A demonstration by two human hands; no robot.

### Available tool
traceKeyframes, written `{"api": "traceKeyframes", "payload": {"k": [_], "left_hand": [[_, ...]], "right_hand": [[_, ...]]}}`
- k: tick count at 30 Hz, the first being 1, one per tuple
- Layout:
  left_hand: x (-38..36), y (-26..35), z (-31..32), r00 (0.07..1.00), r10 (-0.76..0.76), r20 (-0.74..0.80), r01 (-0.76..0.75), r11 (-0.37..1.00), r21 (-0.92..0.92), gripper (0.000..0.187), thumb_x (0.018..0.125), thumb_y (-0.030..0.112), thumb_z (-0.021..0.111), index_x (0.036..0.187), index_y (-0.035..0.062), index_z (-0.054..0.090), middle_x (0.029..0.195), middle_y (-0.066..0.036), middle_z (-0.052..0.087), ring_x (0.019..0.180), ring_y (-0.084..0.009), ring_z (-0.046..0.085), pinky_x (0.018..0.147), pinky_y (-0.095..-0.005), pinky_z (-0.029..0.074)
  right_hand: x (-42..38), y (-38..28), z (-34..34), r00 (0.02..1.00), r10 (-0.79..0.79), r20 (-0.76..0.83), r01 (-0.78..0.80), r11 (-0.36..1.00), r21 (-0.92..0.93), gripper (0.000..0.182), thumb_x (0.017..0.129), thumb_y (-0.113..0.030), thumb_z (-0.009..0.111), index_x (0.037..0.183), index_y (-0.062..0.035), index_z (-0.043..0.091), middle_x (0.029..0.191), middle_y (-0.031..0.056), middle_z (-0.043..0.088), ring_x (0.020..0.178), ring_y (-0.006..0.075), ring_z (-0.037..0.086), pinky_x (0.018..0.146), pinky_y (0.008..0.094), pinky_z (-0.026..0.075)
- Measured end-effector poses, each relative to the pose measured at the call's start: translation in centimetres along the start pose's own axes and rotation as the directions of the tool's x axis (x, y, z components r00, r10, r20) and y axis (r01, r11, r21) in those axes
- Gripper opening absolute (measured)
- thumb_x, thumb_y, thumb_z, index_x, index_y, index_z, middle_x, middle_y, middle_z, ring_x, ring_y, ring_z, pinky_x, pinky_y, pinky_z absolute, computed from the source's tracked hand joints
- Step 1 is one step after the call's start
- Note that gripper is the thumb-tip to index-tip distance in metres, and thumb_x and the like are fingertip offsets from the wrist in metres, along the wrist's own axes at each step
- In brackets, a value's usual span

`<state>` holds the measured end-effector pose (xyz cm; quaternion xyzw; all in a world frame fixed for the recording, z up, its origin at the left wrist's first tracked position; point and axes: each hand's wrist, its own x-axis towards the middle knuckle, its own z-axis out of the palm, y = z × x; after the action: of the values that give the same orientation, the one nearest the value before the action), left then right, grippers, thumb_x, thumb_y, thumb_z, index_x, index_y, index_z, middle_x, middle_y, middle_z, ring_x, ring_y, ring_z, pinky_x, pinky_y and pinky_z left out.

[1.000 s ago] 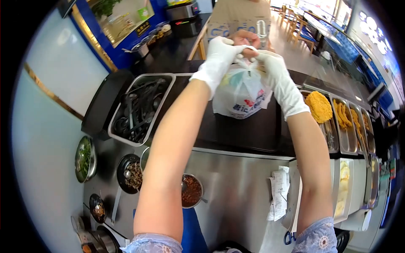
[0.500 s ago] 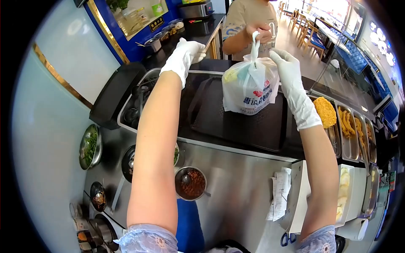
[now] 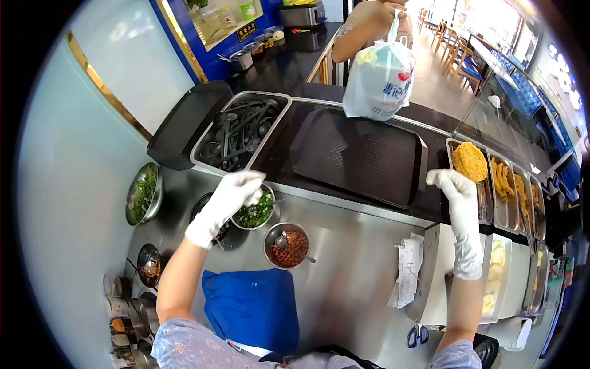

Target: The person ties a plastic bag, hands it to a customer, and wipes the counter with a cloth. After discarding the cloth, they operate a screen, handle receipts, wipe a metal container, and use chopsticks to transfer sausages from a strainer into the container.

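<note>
My left hand (image 3: 239, 192), in a white glove, hovers over the near edge of the counter beside a bowl of chopped green onion (image 3: 255, 212). Its fingers are loosely bent and apart, with nothing in them. On the other side my right hand (image 3: 452, 184), also gloved, is empty with its fingers bent loosely downward, close to the right end of a black tray (image 3: 362, 157). A white plastic bag (image 3: 381, 83) with printed lettering hangs by its knotted handles from another person's hand (image 3: 393, 9), beyond the tray and away from both my hands.
A steel bin of black ladles (image 3: 243, 132) stands left of the tray. At right are pans of fried food (image 3: 504, 178) and a breaded patty (image 3: 470, 161). Nearer lie a bowl of beans (image 3: 289, 246), a blue cloth (image 3: 252, 307), receipts (image 3: 407, 270) and scissors (image 3: 418, 335).
Both my hands have drawn back toward me, away from the bag. The other person has lifted the bag up and away from the tray. The ladle bin and green onion bowl now show more fully.
</note>
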<state>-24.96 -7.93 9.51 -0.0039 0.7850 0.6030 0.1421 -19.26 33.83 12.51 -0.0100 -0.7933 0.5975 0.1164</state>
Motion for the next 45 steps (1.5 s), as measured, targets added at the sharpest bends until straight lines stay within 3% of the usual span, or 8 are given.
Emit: {"api": "traceKeyframes", "payload": {"k": [10, 18, 23, 38, 41, 42, 43, 45], "left_hand": [[-18.9, -13.2, -7.2, 0.942, -0.267, -0.204, 0.23, 0.955, -0.188, 0.028, 0.094, 0.02, 0.051, 0.112, -0.001, 0.058, 0.078, -0.007, 0.064, 0.064, -0.0141, 0.061, 0.059, -0.025, 0.05], [-30.8, -21.7, -4.2, 0.871, -0.408, -0.273, 0.316, 0.891, -0.325, 0.029, 0.095, 0.024, 0.052, 0.108, 0.0, 0.06, 0.077, -0.007, 0.064, 0.063, -0.0139, 0.062, 0.059, -0.0251, 0.051], [-35.9, -24.1, -2.5, 0.853, -0.453, -0.259, 0.378, 0.879, -0.292, 0.027, 0.094, 0.02, 0.051, 0.111, -0.0008, 0.058, 0.077, -0.008, 0.064, 0.063, -0.014, 0.062, 0.059, -0.0242, 0.05], [-38.0, -26.3, -2.8, 0.888, -0.421, -0.183, 0.373, 0.895, -0.246, 0.031, 0.094, 0.026, 0.05, 0.11, 0.0008, 0.059, 0.079, -0.007, 0.064, 0.067, -0.0138, 0.062, 0.063, -0.025, 0.048], [-36.4, -27.8, -2.8, 0.924, -0.317, -0.214, 0.248, 0.923, -0.296, 0.023, 0.091, 0.019, 0.055, 0.104, 0.0007, 0.062, 0.073, -0.008, 0.063, 0.056, -0.0137, 0.058, 0.05, -0.0263, 0.046], [-35.7, -26.8, -2.6, 0.91, -0.352, -0.219, 0.268, 0.903, -0.337, 0.023, 0.091, 0.02, 0.056, 0.102, 0.0016, 0.064, 0.072, -0.007, 0.062, 0.056, -0.0132, 0.057, 0.051, -0.0257, 0.046], [-34.4, -28.5, -3.3, 0.945, -0.307, -0.113, 0.24, 0.885, -0.399, 0.025, 0.09, 0.023, 0.057, 0.101, 0.0018, 0.064, 0.073, -0.006, 0.063, 0.057, -0.0124, 0.057, 0.051, -0.0251, 0.046], [-32.3, -26.2, -2.1, 0.918, -0.322, -0.232, 0.223, 0.903, -0.368, 0.026, 0.091, 0.026, 0.056, 0.103, 0.0036, 0.064, 0.076, -0.005, 0.064, 0.061, -0.0122, 0.059, 0.055, -0.0252, 0.048]], "right_hand": [[-11.7, 0.4, 0.5, 0.991, 0.081, 0.111, -0.092, 0.991, 0.1, 0.022, 0.092, -0.017, 0.055, 0.083, 0.0008, 0.065, 0.082, 0.0025, 0.065, 0.079, 0.0103, 0.057, 0.079, 0.025, 0.044], [-23.3, 3.3, 2.7, 0.906, 0.348, 0.241, -0.387, 0.912, 0.136, 0.018, 0.091, -0.013, 0.055, 0.087, 0.0007, 0.067, 0.082, 0.0021, 0.066, 0.082, 0.0107, 0.059, 0.08, 0.0254, 0.044], [-30.5, 6.4, 4.5, 0.886, 0.372, 0.275, -0.416, 0.901, 0.121, 0.019, 0.09, -0.014, 0.056, 0.086, 0.0014, 0.066, 0.082, 0.0028, 0.066, 0.082, 0.0111, 0.059, 0.081, 0.0258, 0.044], [-39.2, 5.7, 8.1, 0.877, 0.428, 0.219, -0.352, 0.882, -0.314, 0.023, 0.089, -0.019, 0.059, 0.096, 0.0029, 0.065, 0.081, 0.0063, 0.066, 0.075, 0.0116, 0.058, 0.072, 0.0273, 0.047], [-40.0, 5.5, 8.5, 0.891, 0.395, 0.223, -0.315, 0.892, -0.324, 0.023, 0.089, -0.018, 0.058, 0.097, 0.0031, 0.064, 0.079, 0.007, 0.065, 0.074, 0.0109, 0.057, 0.072, 0.0282, 0.047], [-40.0, 5.6, 8.8, 0.879, 0.438, 0.189, -0.374, 0.879, -0.296, 0.027, 0.086, -0.02, 0.062, 0.1, 0.0032, 0.064, 0.089, 0.0175, 0.067, 0.083, 0.0196, 0.064, 0.075, 0.032, 0.049], [-40.0, 6.9, 9.2, 0.886, 0.423, 0.191, -0.373, 0.894, -0.249, 0.027, 0.086, -0.019, 0.061, 0.1, 0.0041, 0.063, 0.088, 0.0165, 0.067, 0.083, 0.018, 0.063, 0.076, 0.031, 0.049], [-38.9, 6.9, 10.5, 0.863, 0.45, 0.23, -0.396, 0.885, -0.243, 0.027, 0.088, -0.019, 0.058, 0.102, 0.0047, 0.063, 0.087, 0.013, 0.067, 0.08, 0.0159, 0.061, 0.077, 0.0289, 0.048]]}}
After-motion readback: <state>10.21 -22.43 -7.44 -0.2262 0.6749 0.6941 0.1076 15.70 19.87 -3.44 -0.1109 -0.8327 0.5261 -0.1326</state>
